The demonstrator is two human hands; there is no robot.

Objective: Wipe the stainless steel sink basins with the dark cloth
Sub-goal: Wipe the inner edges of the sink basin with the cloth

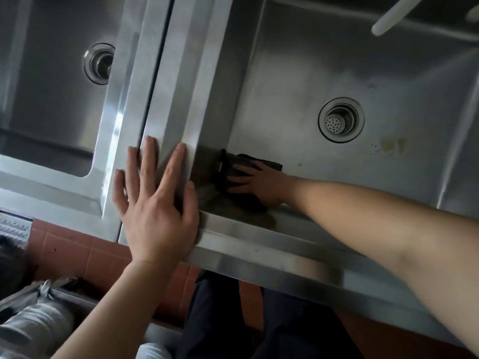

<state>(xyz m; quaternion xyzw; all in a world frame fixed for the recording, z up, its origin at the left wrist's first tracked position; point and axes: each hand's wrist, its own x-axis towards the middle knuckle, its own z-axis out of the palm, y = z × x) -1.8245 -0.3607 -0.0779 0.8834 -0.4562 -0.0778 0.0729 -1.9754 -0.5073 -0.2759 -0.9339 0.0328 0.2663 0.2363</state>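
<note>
Two stainless steel basins fill the view. Deep in the right basin (350,81), in its near left corner, my right hand (255,181) presses the dark cloth (230,161) flat against the floor and wall, fingers spread over it. The cloth bunches up along the left wall. This basin has a round strainer drain (340,120) and a yellowish stain (392,145) near the drain. My left hand (153,203) rests flat, fingers straight, on the steel rim (178,99) between the basins. The left basin (51,86) has its own drain (98,63).
A white faucet spout (394,14) reaches over the right basin from the top. Below the sink's front edge (298,260) lie red floor tiles (85,252), my dark trouser legs (233,320) and a grey bundle (33,314) at the lower left.
</note>
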